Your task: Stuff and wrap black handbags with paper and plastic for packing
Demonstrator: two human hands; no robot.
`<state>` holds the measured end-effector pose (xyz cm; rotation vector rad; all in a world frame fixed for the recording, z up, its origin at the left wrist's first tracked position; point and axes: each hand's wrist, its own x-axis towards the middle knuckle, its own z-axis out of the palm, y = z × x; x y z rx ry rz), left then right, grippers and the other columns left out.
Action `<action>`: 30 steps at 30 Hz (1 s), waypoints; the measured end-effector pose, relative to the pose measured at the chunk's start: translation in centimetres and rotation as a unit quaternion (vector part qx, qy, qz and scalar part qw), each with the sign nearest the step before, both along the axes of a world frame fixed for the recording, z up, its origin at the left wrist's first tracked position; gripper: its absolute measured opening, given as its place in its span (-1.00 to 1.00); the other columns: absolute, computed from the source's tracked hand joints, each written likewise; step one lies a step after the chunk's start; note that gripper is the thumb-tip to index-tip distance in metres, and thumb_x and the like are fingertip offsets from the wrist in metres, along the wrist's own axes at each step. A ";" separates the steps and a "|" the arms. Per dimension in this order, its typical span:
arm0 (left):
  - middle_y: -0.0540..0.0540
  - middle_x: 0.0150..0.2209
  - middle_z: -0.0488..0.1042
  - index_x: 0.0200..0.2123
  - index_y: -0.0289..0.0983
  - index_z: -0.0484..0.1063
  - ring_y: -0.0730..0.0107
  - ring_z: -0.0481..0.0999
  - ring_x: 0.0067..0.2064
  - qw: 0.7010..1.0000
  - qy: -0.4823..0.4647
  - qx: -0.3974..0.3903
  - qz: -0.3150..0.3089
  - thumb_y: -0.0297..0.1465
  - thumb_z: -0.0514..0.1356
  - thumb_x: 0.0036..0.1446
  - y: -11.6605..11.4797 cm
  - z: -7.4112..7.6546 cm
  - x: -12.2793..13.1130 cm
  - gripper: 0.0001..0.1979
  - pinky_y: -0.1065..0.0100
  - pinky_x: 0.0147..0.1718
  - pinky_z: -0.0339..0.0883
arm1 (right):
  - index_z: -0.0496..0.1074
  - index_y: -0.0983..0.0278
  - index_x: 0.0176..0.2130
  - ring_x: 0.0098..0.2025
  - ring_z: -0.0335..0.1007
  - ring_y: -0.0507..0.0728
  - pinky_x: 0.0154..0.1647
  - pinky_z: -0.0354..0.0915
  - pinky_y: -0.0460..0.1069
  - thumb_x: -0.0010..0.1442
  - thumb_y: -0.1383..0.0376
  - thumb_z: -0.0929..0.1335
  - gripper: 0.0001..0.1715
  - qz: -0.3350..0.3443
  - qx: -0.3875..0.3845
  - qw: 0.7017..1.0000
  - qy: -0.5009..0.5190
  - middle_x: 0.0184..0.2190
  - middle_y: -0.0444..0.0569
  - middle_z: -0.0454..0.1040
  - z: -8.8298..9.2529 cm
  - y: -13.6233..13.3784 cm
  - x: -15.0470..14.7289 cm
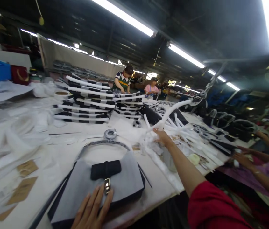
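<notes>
A black handbag [129, 178] lies on the table in front of me, its front covered by a pale grey sheet and its wrapped handle arching away from me. My left hand [92, 208] rests flat on the bag, fingers stretched out beside the metal clasp [107, 186]. Above the clasp sits a dark flap piece [106, 169]. My right hand [162, 137] reaches out to the right, its fingers closed around the lower end of a long white foam strip [173, 109], which rises toward the upper right. Loose white wrapping lies under that hand.
Stacked black pieces with white foam rolls [88, 101] stand at the back. A roll of clear tape [110, 134] lies behind the bag. Brown cardboard tags [22, 190] are at left. Co-workers' hands [243, 159] are at right; two people work across the table.
</notes>
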<state>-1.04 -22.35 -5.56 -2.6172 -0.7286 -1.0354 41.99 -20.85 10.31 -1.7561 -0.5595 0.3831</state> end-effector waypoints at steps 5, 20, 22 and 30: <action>-0.04 0.28 0.30 0.35 -0.03 0.05 0.26 0.27 0.26 1.000 0.001 -0.027 -0.004 -0.29 -0.08 0.29 -0.5 0.7 -0.1 -0.44 0.20 0.36 -0.23 | 0.43 0.27 -0.32 -0.41 0.42 0.10 -0.49 0.34 -0.04 -0.09 0.17 0.51 -0.65 0.001 -0.107 0.994 -0.020 -0.44 -0.05 0.51 -1.3 -1.9 0.4; -0.11 0.29 0.27 0.36 -0.09 0.04 0.23 0.29 0.27 0.999 0.012 -0.037 0.001 -0.51 -0.06 0.22 -1.3 2.2 -0.2 -0.36 0.16 0.31 -0.07 | 0.39 0.23 -0.05 -0.31 0.43 0.17 -0.26 0.29 0.03 0.29 -0.02 0.24 -0.55 0.069 -0.152 0.917 -0.361 -0.35 -0.03 0.49 0.3 -4.9 -6.8; -0.14 0.28 0.29 0.35 -0.12 0.09 0.22 0.29 0.27 0.999 0.022 -0.033 0.003 -0.54 -0.05 0.21 -1.4 2.6 -0.1 -0.37 0.16 0.29 -0.03 | 0.41 0.24 -0.05 -0.18 0.43 0.22 -0.13 0.32 0.09 0.30 0.06 0.26 -0.63 0.159 -0.133 0.854 -0.477 -0.22 0.03 0.48 -0.2 -6.6 -10.0; -0.27 0.23 0.32 0.28 -0.28 0.13 0.23 0.31 0.25 0.986 -0.066 -0.125 -0.092 -0.52 0.06 0.28 -2.3 6.3 -2.3 -0.49 0.16 0.18 0.29 | 0.25 0.21 0.24 -0.23 0.41 0.17 -0.19 0.37 0.05 0.35 0.23 0.27 -0.50 0.347 -0.062 0.757 -0.550 -0.22 0.02 0.48 -2.5 -14.7 -20.6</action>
